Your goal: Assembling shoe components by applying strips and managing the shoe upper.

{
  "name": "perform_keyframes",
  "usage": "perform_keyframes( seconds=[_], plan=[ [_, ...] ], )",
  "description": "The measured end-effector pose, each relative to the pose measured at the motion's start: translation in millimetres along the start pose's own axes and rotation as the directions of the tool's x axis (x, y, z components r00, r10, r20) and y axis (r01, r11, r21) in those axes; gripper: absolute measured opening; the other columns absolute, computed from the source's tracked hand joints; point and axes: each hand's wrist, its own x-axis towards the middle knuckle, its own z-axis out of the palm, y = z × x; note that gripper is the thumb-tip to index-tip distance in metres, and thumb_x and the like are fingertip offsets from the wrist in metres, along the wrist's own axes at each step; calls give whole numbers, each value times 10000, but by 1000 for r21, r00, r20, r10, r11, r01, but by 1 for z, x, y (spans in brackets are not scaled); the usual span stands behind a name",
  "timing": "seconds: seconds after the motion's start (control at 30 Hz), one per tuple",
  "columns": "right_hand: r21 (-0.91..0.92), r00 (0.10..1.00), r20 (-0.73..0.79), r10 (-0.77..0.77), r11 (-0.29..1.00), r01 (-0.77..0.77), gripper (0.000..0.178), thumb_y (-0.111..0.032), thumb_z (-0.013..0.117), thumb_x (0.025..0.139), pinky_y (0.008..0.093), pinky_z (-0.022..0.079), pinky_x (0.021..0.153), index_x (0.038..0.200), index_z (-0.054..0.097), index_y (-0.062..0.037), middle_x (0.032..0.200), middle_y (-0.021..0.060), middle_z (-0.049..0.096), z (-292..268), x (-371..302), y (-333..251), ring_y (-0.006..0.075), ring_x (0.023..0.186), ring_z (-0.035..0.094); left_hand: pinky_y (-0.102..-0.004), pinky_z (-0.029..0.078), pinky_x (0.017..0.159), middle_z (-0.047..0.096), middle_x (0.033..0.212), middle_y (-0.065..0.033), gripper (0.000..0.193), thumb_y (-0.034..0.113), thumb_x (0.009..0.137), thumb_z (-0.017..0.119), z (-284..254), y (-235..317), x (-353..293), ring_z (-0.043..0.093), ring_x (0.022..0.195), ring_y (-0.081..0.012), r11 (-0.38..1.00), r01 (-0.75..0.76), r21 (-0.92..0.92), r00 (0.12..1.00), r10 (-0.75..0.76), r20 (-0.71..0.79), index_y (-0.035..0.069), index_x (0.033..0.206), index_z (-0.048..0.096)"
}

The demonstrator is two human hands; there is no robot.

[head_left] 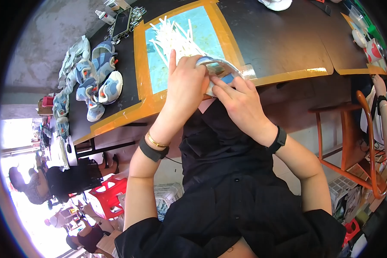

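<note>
Both hands, left (185,88) and right (241,103), gripping small blue-and-white child's shoe (217,71). Above dark table (279,38) edge. Near pile of white strips (174,36) on blue mat (185,43).

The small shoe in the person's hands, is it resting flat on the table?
No, both hands hold the small shoe up above the table edge.

Left hand (185,88): raised, index finger pointing straight up, other fingers curled in a closed grip | Right hand (241,101): just beside it, fingertips pinching, touching the left | Both forearms rise from below, dark band on each wrist
</note>
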Motion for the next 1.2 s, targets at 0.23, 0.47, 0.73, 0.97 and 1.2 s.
perform_keyframes(
  seconds=[0.23,0.47,0.73,0.97,1.2],
  plan=[
    [-47,999,40,-4,999,6,191,-144,602,750,295,416,773,930,581,-86,1129,33,624,-6,7,-3,163,865,519,-595,192,1087,625,1020,-123,113,114,754,641,7,-13,1,578,981,-303,993,-34,-113,999,38,34,17,808,619],
    [-122,996,83,-34,992,44,253,-225,656,753,294,421,758,944,584,-75,1079,39,627,-3,9,-4,157,895,526,-604,206,1069,619,1017,-144,119,116,766,651,8,-14,-2,578,976,-320,919,164,-359,983,-120,142,11,804,608],
    [-123,999,47,-15,992,20,257,-220,670,740,296,418,756,935,582,-77,1085,51,627,0,7,-6,161,869,533,-559,247,1073,605,1169,-127,137,139,775,663,-11,2,-1,576,1027,-309,998,32,49,995,-37,95,38,868,670],
    [-41,1000,8,-6,999,6,206,-166,607,757,302,417,752,939,585,-71,1113,33,626,3,0,1,173,843,534,-558,260,1076,614,1131,-152,130,118,772,626,-4,2,2,572,1049,-318,998,66,-5,989,-65,133,6,829,660],
    [-36,998,35,-51,998,52,207,-154,593,763,298,423,782,953,598,-73,1125,33,624,-4,7,3,173,876,529,-567,258,1078,635,968,-143,117,97,756,622,8,-9,0,605,935,-332,989,-52,-139,998,49,-24,-7,806,607]
  ],
)
